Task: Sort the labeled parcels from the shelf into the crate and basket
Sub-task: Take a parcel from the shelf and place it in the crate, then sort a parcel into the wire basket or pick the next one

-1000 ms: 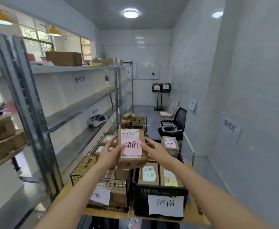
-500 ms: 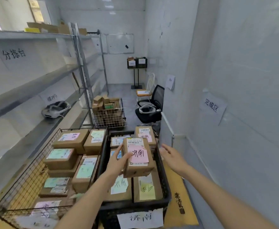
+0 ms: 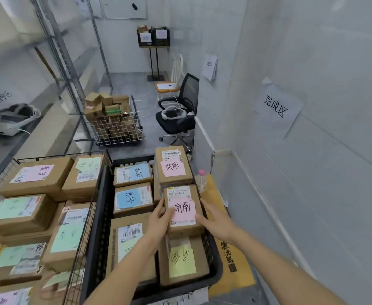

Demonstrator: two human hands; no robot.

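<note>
**Pink-labelled parcel over the black crate, both hands on it**

I see the parcel [image 3: 183, 208] — a brown carton with a barcode sticker and a pink handwritten note — held at the right side of the black crate [image 3: 101, 216], above the cartons already inside. My left hand [image 3: 158, 223] grips its left edge, thumb curled onto the top near the pink note. My right hand [image 3: 215, 221] lies against its right side with fingers fairly straight, pressing rather than curling round it. Whether the parcel already rests on the carton beneath I cannot tell.

At 12 o'clock from it, touching or just beside, sits another pink-note carton [image 3: 173, 166]. At 9 o'clock are two blue-note cartons [image 3: 133, 198], and at 6 o'clock a yellow-note carton [image 3: 181, 260].

The wire basket [image 3: 86, 230] stands just beside the crate at 9 o'clock — packed with cartons bearing green and pink notes. Crate and basket sit on a yellowish counter [image 3: 235, 260]. A plastic bottle [image 3: 201, 177] stands at 2 o'clock from the parcel, outside the crate rim.

Farther off at 12 o'clock are a white wire cart [image 3: 116, 128] of small boxes and a black office chair [image 3: 180, 113]. The metal shelf [image 3: 9, 139] runs along the left.
</note>
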